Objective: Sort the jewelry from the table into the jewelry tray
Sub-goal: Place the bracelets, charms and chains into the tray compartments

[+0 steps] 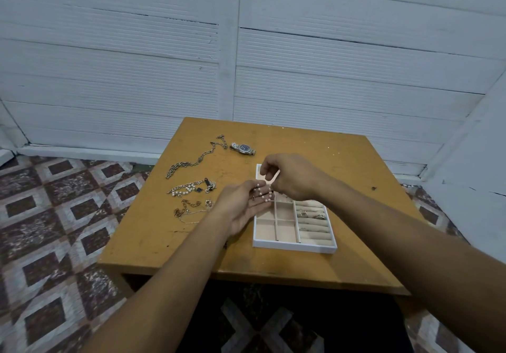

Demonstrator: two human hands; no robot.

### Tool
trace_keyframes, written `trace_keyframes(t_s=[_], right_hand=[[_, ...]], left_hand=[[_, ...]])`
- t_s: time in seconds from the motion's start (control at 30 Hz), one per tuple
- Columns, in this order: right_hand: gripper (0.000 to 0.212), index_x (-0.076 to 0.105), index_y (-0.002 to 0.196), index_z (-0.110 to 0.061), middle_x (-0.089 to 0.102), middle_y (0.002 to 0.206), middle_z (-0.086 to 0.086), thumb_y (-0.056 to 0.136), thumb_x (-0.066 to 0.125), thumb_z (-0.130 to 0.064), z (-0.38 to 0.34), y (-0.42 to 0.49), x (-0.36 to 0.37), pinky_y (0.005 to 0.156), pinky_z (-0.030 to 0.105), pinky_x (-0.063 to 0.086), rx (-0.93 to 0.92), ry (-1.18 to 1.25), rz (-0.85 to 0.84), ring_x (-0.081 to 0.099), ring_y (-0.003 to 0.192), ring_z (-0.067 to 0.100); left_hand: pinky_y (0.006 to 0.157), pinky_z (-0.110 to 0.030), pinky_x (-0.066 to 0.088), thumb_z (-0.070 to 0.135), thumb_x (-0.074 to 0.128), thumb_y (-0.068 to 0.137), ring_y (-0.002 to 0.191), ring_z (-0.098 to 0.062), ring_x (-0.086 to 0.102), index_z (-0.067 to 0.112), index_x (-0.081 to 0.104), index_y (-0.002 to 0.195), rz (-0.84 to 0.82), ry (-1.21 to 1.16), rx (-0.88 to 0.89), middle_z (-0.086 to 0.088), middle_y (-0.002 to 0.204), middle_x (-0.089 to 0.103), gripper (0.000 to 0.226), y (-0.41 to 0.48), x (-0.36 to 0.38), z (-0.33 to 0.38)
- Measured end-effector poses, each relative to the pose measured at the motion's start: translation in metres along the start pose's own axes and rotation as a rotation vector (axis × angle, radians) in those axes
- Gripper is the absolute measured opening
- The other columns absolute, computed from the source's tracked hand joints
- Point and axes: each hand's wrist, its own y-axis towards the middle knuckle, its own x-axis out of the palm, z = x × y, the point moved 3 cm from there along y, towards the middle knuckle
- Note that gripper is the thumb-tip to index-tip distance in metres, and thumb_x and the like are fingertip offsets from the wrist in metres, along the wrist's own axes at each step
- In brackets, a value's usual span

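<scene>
I am part-way through sorting jewelry on a wooden table. My left hand holds a pearl strand, its fingers curled under the beads. My right hand pinches the same strand from above with bent fingertips. Both hands hover over the left side of the jewelry tray, a white tray with pale pink lining that sits near the table's front edge, right of centre.

Already done, as far as I can judge: a few rings sit in the padded rolls along the tray's right side. The square compartments I can see look unfilled.

Still on the table, left of the tray:
- a wristwatch toward the far edge
- a long silver chain beside it
- a tangle of chain and pearls
- a gold chain nearer the front

Most of the sorting seems to remain.
</scene>
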Motion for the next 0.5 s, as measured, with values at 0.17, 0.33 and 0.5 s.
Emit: trace_keyframes(t_s=[0.17,0.33,0.5], right_hand=[[0.027,0.060,0.112,-0.011,0.067,0.102,0.001,0.086,0.062,-0.006,0.004,0.005,0.015,0.063,0.019,0.038,0.034,0.015,0.005,0.055,0.082,0.013],[0.031,0.059,0.113,-0.010,0.068,0.101,0.002,0.084,0.062,-0.003,0.004,0.004,0.021,0.076,0.026,0.047,0.067,0.070,-0.010,0.060,0.086,0.017],[0.031,0.059,0.112,-0.011,0.068,0.102,0.003,0.083,0.059,-0.001,0.006,0.005,0.025,0.071,0.022,0.047,0.084,0.096,0.001,0.060,0.087,0.017]], left_hand=[[0.092,-0.044,0.053,0.007,0.046,0.098,0.097,-0.034,0.066,-0.004,0.061,0.108,-0.028,0.164,-0.030,-0.023,0.099,0.064,0.022,-0.005,-0.004,0.002],[0.091,-0.045,0.053,0.002,0.048,0.095,0.090,-0.032,0.067,-0.009,0.059,0.110,-0.042,0.267,-0.094,-0.024,0.097,0.069,0.022,-0.008,-0.010,0.010],[0.092,-0.045,0.052,0.000,0.048,0.095,0.089,-0.030,0.062,-0.005,0.060,0.100,-0.063,0.320,-0.128,-0.020,0.095,0.062,0.014,-0.013,-0.005,0.015]])
